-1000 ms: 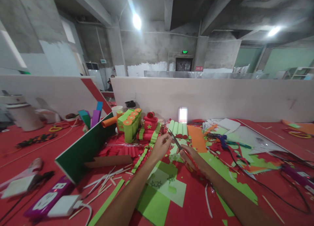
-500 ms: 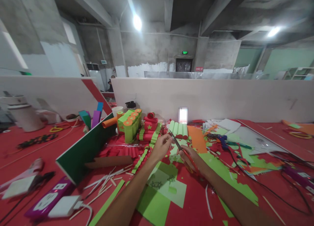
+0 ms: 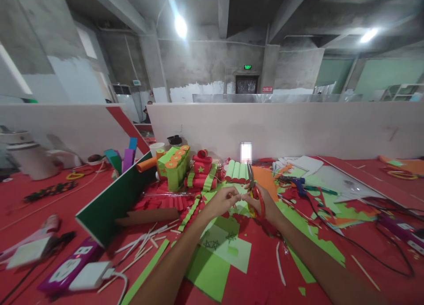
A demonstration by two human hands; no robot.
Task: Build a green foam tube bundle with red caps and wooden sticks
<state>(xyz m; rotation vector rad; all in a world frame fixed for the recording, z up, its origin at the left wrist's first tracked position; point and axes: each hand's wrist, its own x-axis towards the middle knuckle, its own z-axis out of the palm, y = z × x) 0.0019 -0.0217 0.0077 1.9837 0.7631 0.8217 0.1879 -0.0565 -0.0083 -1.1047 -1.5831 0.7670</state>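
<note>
My right hand (image 3: 269,204) is closed round scissors (image 3: 259,202) with red and yellow handles, their dark blades pointing up and away. Its thumb and forefinger also pinch together, fingertips meeting those of my left hand (image 3: 224,201). My left hand is closed in a pinch as well; whatever lies between the fingertips is too small to make out. Below the hands are a pale green sheet (image 3: 241,254) with star outlines drawn on it and a brighter green sheet (image 3: 208,269). Pale green rolls (image 3: 236,171) with red ends stand just beyond my hands.
Left of my hands are red and green paper rolls (image 3: 200,169), a dark green board (image 3: 112,203) and thin white sticks (image 3: 141,247). To the right lie an orange sheet (image 3: 265,181), a blue glue gun (image 3: 300,185) with its cord, and green paper scraps (image 3: 314,247). A white partition (image 3: 298,128) rises behind.
My hands have come together at the fingertips. The scissors have turned from leaning left towards my left hand to pointing nearly straight ahead, back in my right palm.
</note>
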